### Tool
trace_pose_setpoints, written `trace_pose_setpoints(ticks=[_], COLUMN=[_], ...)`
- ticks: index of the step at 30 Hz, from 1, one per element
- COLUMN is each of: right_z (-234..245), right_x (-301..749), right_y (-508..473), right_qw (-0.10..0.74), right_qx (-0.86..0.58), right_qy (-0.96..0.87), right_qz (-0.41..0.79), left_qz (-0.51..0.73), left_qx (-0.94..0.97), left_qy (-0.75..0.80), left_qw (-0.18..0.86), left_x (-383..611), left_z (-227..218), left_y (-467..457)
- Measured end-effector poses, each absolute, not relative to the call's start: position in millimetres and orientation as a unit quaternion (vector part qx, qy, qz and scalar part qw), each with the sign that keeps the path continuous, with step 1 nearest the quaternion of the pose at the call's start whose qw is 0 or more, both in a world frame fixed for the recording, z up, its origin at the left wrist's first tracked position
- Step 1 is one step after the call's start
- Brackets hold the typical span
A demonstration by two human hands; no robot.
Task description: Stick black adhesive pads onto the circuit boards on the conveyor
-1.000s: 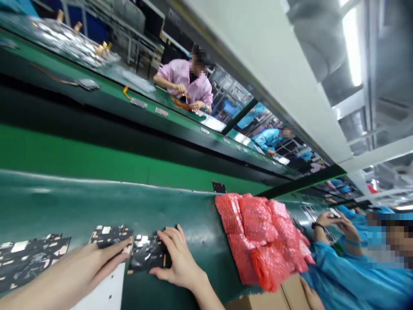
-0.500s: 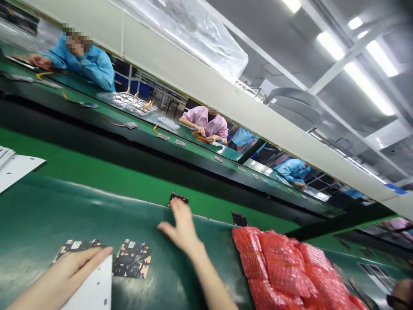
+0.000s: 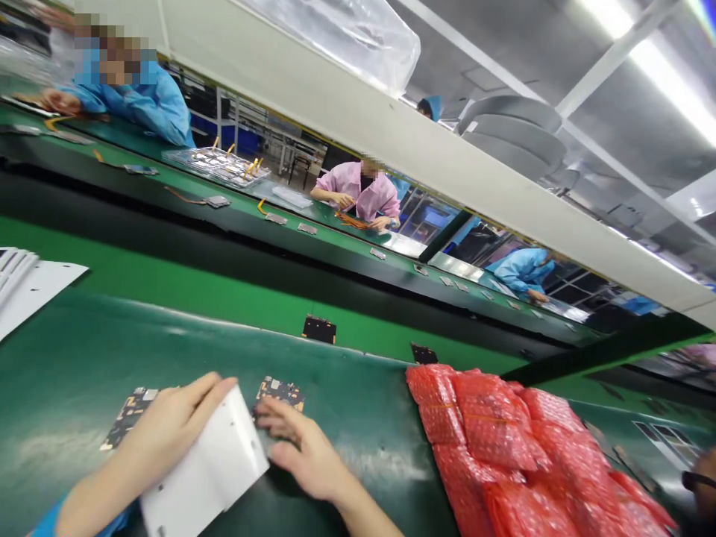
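My left hand (image 3: 162, 426) grips a white card (image 3: 206, 464) by its edge and holds it tilted just above the green belt (image 3: 67, 358). A black circuit board with gold and white patches (image 3: 128, 418) lies partly under that hand. My right hand (image 3: 305, 447) rests with fingers apart on the belt, next to the white card. Its fingertips are just below a second circuit board (image 3: 280, 393), and the card hides part of that board's lower corner.
Two small dark boards (image 3: 318, 329) (image 3: 424, 353) lie along the belt's far edge. Red bubble-wrap bags (image 3: 503, 447) are heaped to the right. White sheets (image 3: 27, 287) lie at far left. Co-workers in pink and blue smocks (image 3: 358, 190) sit along a parallel belt beyond.
The white card has lifted and tilted from flat under my left hand. My right hand has come back from the belt's far edge to the second board. The view has swung little.
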State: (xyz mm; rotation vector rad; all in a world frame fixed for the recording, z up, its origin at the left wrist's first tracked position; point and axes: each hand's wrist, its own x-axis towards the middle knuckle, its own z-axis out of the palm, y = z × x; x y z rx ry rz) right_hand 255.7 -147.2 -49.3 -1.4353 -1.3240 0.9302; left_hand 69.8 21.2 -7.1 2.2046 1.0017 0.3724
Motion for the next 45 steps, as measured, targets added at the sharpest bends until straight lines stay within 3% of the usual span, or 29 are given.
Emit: trace_pose_setpoints(ticks=[3,6,10,13,16,21,29,36,40,45], right_z=[-31.8,-15.8,-3.7,-5.1,-13.2,-18.8,7.5,12.1,20.2,13.9], right_x=[232.2,227.4,239.2,242.9,240.7,244.0,254.7,250.5,252.2,253.2], right_y=[-156.8,-163.5,-167.2,-168.1,-169.6,-174.6,-172.9,-181.5,-183.7,-182.2], right_qw=[0.508,0.519,0.514,0.477,0.407,0.376,0.571,0.567,0.542,0.528], right_qx=[-0.529,-0.584,-0.658,-0.619,-0.584,-0.584,-0.622,-0.588,-0.594,-0.612], right_qy=[-0.477,-0.447,-0.527,-0.617,-0.668,-0.694,-0.534,-0.577,-0.593,-0.578], right_qz=[0.483,0.436,0.158,-0.092,-0.218,-0.189,0.037,-0.023,-0.032,-0.111], left_qz=[0.125,0.131,0.086,0.053,0.048,0.049,0.136,0.233,0.221,0.147], left_qx=[0.836,0.83,0.79,0.703,0.614,0.646,0.841,0.88,0.87,0.794], left_qy=[0.376,0.348,0.27,0.208,0.182,0.21,0.117,0.026,0.033,0.131], left_qw=[0.379,0.416,0.543,0.678,0.766,0.732,0.511,0.413,0.44,0.576], left_x=[91.7,93.6,82.9,79.2,82.0,87.8,77.5,71.2,74.0,82.0], left_z=[17.5,22.0,5.8,-1.9,6.0,19.2,7.4,-10.4,-6.0,0.6], left_y=[5.4,2.1,7.7,8.1,1.5,-11.6,-13.7,-12.6,-14.9,-25.4])
